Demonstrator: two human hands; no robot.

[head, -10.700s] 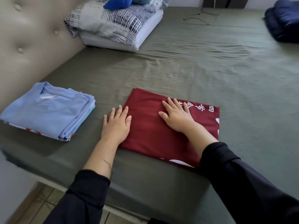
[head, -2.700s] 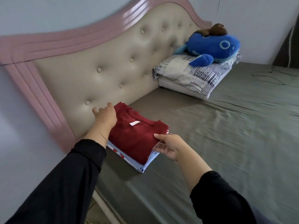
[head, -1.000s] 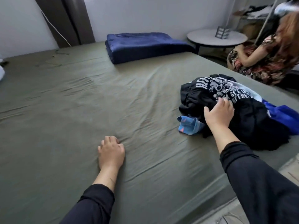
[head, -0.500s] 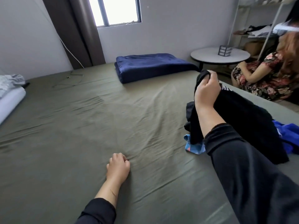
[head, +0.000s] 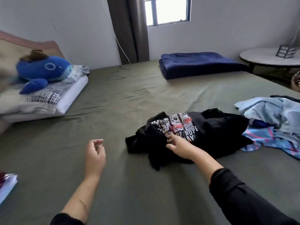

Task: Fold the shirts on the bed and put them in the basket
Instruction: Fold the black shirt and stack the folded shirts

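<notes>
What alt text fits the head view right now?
A right hand touches a crumpled black printed shirt on a green bed; the left hand hovers loosely curled. More unfolded clothes lie at right.

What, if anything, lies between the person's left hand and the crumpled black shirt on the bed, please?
Nothing visible does. Only bare green bed sheet separates the left hand from the black shirt. The right hand already touches the shirt's near edge. The heap of blue clothes lies beyond it, to the right.
</notes>
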